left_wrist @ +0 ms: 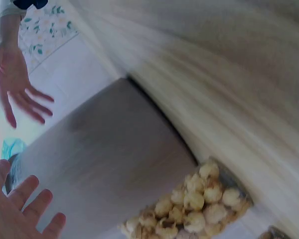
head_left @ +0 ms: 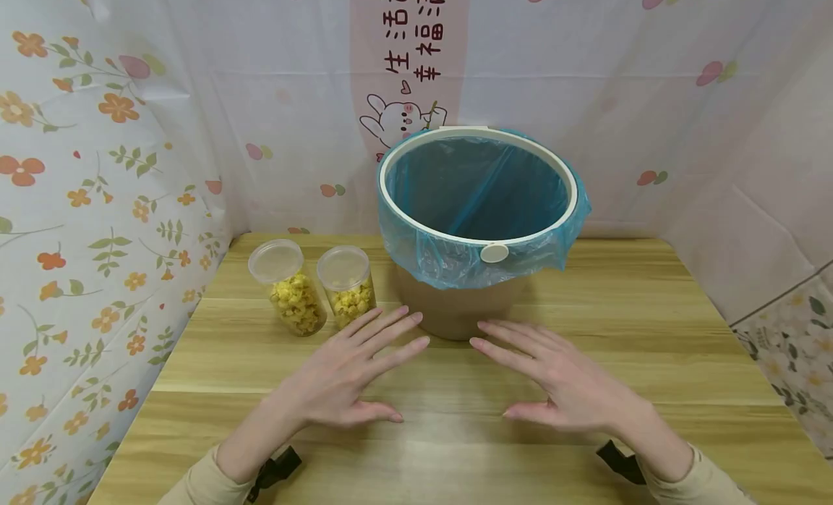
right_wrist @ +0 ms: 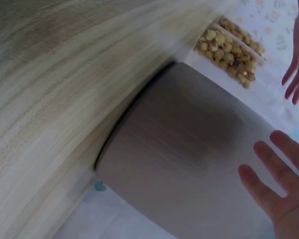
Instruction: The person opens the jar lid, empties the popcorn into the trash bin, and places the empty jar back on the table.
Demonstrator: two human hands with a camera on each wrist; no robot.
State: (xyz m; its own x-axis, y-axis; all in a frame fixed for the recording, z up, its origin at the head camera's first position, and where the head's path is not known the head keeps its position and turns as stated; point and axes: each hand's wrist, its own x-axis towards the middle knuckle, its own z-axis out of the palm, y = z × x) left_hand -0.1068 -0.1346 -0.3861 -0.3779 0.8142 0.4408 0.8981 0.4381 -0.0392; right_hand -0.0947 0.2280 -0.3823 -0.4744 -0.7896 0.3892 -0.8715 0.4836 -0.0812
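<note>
My left hand [head_left: 341, 371] and right hand [head_left: 560, 378] are held over the table with fingers spread, both in front of a trash can [head_left: 455, 310]. The can has a beige body, a white rim ring and a blue plastic bag [head_left: 423, 255] folded over its edge. Neither hand holds anything. To the left of the can, two clear lidded jars hold yellow popcorn: one jar [head_left: 286, 288] farther left, the other jar [head_left: 348, 284] nearer the can, just beyond my left fingertips. In the left wrist view, popcorn [left_wrist: 194, 204] shows close beside the can's wall.
The wooden table [head_left: 429, 447] runs up to a white printed cloth [head_left: 293, 114] hanging behind it. A flowered cloth [head_left: 104, 237] hangs along the left side. Black straps [head_left: 276, 472] are around both wrists.
</note>
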